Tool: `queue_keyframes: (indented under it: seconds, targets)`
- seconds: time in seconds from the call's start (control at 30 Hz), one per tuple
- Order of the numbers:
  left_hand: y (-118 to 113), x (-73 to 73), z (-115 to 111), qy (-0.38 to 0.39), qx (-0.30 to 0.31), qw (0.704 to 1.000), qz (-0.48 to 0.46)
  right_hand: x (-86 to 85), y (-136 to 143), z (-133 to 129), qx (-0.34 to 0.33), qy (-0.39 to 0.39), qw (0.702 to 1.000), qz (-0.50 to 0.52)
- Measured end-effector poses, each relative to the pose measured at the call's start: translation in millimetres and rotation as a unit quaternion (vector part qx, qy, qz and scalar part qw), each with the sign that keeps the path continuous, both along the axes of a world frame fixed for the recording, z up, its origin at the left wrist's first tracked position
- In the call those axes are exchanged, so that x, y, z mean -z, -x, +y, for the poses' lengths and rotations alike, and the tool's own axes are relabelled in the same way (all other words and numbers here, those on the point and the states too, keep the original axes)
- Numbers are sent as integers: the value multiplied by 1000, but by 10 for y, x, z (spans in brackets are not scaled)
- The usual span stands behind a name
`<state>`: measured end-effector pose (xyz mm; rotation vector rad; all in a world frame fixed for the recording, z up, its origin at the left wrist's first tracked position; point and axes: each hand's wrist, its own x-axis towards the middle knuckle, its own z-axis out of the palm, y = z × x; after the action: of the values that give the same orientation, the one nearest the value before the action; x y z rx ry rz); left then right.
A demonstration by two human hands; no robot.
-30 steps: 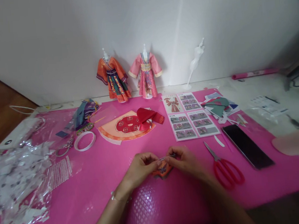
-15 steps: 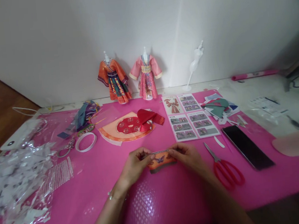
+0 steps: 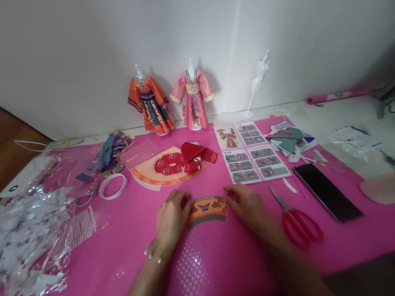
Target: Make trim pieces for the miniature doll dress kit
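A small curved strip of orange fabric [image 3: 208, 208], printed with a butterfly and edged by a dotted band above and a grey-brown band below, is spread flat on the pink mat [image 3: 123, 250]. My left hand [image 3: 172, 216] has its curled fingers and thumb on the strip's left end, covering that corner. At the right end, my right hand [image 3: 246, 204] rests with thumb and forefinger slightly apart beside the strip's edge. Red-handled scissors [image 3: 299, 224] lie to the right of my right hand.
Behind the strip are a peach fan-shaped piece [image 3: 143, 168] with red cloth [image 3: 193, 154] and an instruction sheet [image 3: 240, 188]. Two dressed mini mannequins [image 3: 149, 101] and a bare one [image 3: 259, 78] stand at the wall. A phone [image 3: 325, 191], tape roll [image 3: 113, 187] and plastic bags [image 3: 26, 232] lie around.
The fabric strip has gone from being held up between both hands to lying flat on the mat, its face fully visible. My right hand's fingers have come off its edge.
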<state>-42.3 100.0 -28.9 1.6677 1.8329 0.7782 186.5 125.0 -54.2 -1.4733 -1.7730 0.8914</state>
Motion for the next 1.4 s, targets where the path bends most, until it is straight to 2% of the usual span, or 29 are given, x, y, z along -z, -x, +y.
queue_keyframes:
  seconds: [0.07, 0.1, 0.17, 0.27, 0.4, 0.5, 0.73, 0.97, 1.17, 1.3, 1.4]
  targets:
    - [1, -10, -11, -36, 9, 997, 73, -53, 12, -31, -6, -29, 999, -45]
    - [-5, -11, -15, -52, 32, 992, 107, -84, 25, -48, -24, -42, 996, -78]
    - [-39, -6, -23, -72, 105, 980, 154, -141, 64, -85, -77, -72, 982, -160]
    - [-143, 18, -54, -71, 189, 966, 162, -180, 134, -141, -136, -106, 953, -250]
    - [-277, 34, -128, -48, 255, 944, 204, -148, 192, -195, -140, -114, 937, -300]
    - [-311, 11, -166, -26, 283, 929, 239, -125, 205, -203, -137, -107, 932, -317]
    - [-320, -68, -182, -10, 286, 915, 285, -148, 211, -170, -126, -75, 946, -288]
    - [-322, -73, -190, -14, 285, 916, 283, -130, 254, -196, -112, -70, 940, -316]
    - [-270, -116, -155, -11, 206, 944, 259, -142, 244, -188, -112, -68, 934, -333]
    - [-230, -126, -142, -19, 198, 949, 243, -153, 244, -187, -120, -64, 935, -327]
    - [-196, -91, -140, -49, 169, 958, 224, -134, 233, -178, -111, -61, 942, -310]
